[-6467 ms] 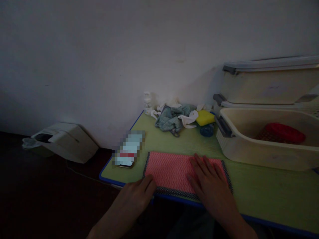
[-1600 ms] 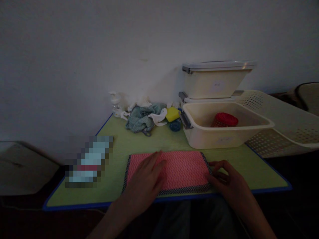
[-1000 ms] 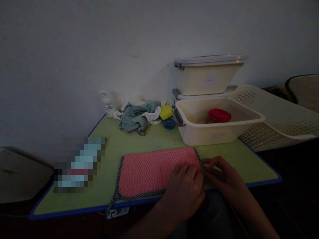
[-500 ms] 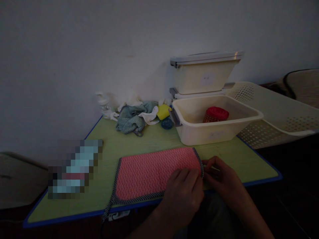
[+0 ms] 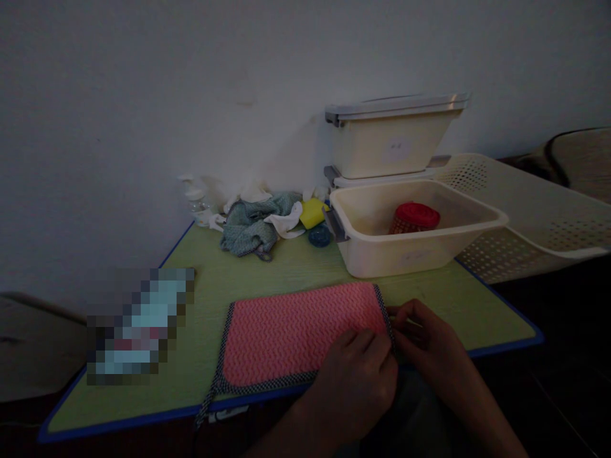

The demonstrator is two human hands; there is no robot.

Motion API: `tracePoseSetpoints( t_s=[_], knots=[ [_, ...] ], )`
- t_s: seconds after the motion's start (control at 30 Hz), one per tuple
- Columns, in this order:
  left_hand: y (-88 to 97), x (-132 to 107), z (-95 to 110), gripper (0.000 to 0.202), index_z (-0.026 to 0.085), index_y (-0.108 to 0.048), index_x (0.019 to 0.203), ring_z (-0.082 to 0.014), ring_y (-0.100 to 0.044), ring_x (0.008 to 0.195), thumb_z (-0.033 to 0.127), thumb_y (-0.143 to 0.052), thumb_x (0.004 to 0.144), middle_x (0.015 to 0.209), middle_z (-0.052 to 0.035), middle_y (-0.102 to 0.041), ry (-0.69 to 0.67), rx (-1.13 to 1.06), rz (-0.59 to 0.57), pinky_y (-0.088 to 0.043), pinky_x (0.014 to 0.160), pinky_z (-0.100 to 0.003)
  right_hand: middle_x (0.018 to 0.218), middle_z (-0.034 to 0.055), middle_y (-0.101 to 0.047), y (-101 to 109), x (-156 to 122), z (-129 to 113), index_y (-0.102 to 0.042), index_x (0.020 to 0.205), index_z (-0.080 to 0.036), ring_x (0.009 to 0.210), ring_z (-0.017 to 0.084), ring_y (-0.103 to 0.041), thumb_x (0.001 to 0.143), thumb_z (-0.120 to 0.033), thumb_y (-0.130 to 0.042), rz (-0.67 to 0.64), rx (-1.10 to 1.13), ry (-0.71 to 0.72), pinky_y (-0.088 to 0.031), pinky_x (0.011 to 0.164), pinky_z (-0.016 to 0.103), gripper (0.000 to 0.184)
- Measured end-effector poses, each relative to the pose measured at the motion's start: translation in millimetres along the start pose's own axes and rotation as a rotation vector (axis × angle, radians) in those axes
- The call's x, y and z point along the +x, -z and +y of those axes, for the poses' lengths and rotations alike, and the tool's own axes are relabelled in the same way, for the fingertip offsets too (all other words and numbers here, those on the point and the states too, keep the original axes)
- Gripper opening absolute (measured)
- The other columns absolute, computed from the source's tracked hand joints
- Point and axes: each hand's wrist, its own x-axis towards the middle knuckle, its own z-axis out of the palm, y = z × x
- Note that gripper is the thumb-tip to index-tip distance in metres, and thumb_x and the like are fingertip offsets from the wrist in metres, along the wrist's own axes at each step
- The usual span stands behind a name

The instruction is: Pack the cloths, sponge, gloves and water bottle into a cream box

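Observation:
A pink cleaning cloth (image 5: pixel 286 331) with a black-and-white checked border lies folded flat along the table's front edge. Its hanging loop dangles over the edge at the lower left. My left hand (image 5: pixel 358 381) rests on the cloth's right part, fingers curled and closed by its near right corner. Against the checked right edge, my right hand (image 5: pixel 424 337) has thumb and fingers bent together in a pinch at the border. The fingertips of both hands are partly hidden where they meet the cloth.
The green table (image 5: pixel 200 267) has a blue rim. Behind the cloth stands an open cream bin (image 5: pixel 391 257) with a red rolled cloth (image 5: pixel 415 217) inside. A lidded box (image 5: pixel 382 149), white basket (image 5: pixel 534 203), grey-green cloth (image 5: pixel 248 229), yellow item (image 5: pixel 312 213), pump bottle (image 5: pixel 196 200) and blurred-out object (image 5: pixel 147 321) surround it.
My left hand has slid slightly to the right and down along the cloth. The cloth's right edge has shifted a little to the right. My right hand stays nearly in place.

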Motion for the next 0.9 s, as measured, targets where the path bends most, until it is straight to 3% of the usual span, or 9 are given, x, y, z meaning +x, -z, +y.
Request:
tracePoseSetpoints(
  t_s=[0.1,0.27,0.33,0.47,0.6,0.73,0.9],
  knots=[
    [3.4,3,-1,0.012,0.015,-0.056,0.078,-0.0172,-0.054,0.079,0.011,-0.047,0.084,0.081,-0.0039,-0.057,0.045,-0.122,-0.072,-0.048,0.071,-0.030,0.086,0.0076,-0.067,-3,-1,-3,-0.047,0.072,-0.022,0.072,0.020,-0.065,0.073,-0.038,-0.061,0.067,-0.028,0.025,-0.054,0.063,0.032,0.021],
    [11.0,7,-8,0.016,0.014,-0.060,0.078,-0.0140,-0.056,0.085,0.006,-0.046,0.080,0.087,-0.0043,-0.059,0.234,-0.528,-0.106,-0.049,0.079,-0.024,0.092,0.0071,-0.064,-6,1,-9,-0.042,0.088,-0.023,0.071,0.017,-0.064,0.071,-0.048,-0.063,0.109,0.026,-0.028,-0.052,0.060,0.028,0.037],
    [13.0,8,-10,0.019,0.014,-0.061,0.080,-0.0129,-0.056,0.087,0.004,-0.046,0.078,0.088,-0.0040,-0.059,0.264,-0.638,-0.096,-0.048,0.081,-0.023,0.088,0.0041,-0.065,-3,6,-12,-0.039,0.098,-0.024,0.070,0.017,-0.064,0.071,-0.047,-0.064,0.019,0.055,-0.049,-0.051,0.059,0.027,0.044],
    [14.2,8,-10,0.020,0.014,-0.062,0.080,-0.0125,-0.056,0.088,0.003,-0.045,0.078,0.089,-0.0039,-0.060,0.282,-0.696,-0.086,-0.047,0.084,-0.023,0.065,-0.0040,-0.062,10,23,-20,-0.041,0.116,-0.021,0.060,0.015,-0.060,0.071,-0.039,-0.064,-0.291,-0.022,-0.029,-0.046,0.053,0.024,0.053],
    [12.9,7,-9,0.020,0.015,-0.062,0.080,-0.0134,-0.056,0.087,0.006,-0.044,0.078,0.088,-0.0037,-0.059,0.297,-0.672,-0.101,-0.048,0.081,-0.024,0.069,-0.0003,-0.068,20,43,-23,-0.059,0.105,-0.019,0.065,0.018,-0.063,0.069,-0.036,-0.064,-0.380,-0.079,-0.027,-0.049,0.061,0.029,0.041],
    [12.0,7,-9,0.020,0.015,-0.062,0.079,-0.0131,-0.056,0.085,0.006,-0.044,0.079,0.087,-0.0035,-0.058,0.303,-0.630,-0.115,-0.048,0.078,-0.024,0.078,0.0010,-0.070,14,55,-23,-0.067,0.088,-0.020,0.082,0.021,-0.064,0.065,-0.036,-0.067,-0.303,-0.016,0.004,-0.048,0.078,0.035,0.028],
    [13.2,8,-9,0.019,0.015,-0.062,0.079,-0.0131,-0.056,0.086,0.006,-0.045,0.079,0.087,-0.0034,-0.058,0.312,-0.630,-0.121,-0.048,0.079,-0.024,0.074,-0.0010,-0.069,5,56,-22,-0.065,0.088,-0.018,0.071,0.016,-0.063,0.059,-0.030,-0.071,-0.270,0.076,-0.091,-0.048,0.071,0.031,0.032]
  ],
)
